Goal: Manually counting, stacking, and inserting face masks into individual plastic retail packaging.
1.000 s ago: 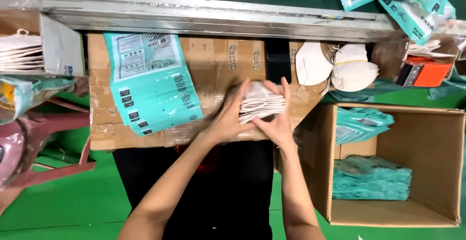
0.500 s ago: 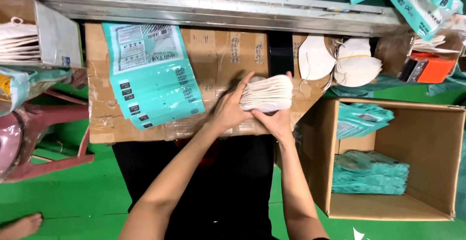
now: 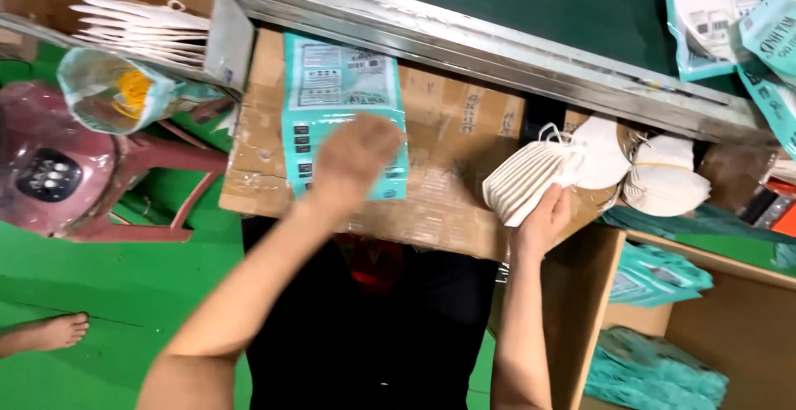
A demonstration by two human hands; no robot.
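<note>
- Head view: the right hand is clamped around the lower edge of a stack of white folded masks, thumb on one side and fingers on the other, holding the stack up over the right end of the cardboard worktop.
- The stack fans slightly, with its ear loops sticking out at the top, and it sits just in front of a pile of white cup-shaped masks at the worktop's right end.
- The left hand lies on the teal printed bags stacked on the left half of the worktop; it is blurred, its fingers are curled downward, and I cannot tell whether it grips a bag or only rests on it.
- A metal rail runs along the far edge of the worktop, with more teal bags beyond it at the upper right.
- An open cardboard box stands at the lower right, holding filled teal packs.
- A pink plastic chair stands at the left on the green floor, and a bare foot of another person shows near it.
</note>
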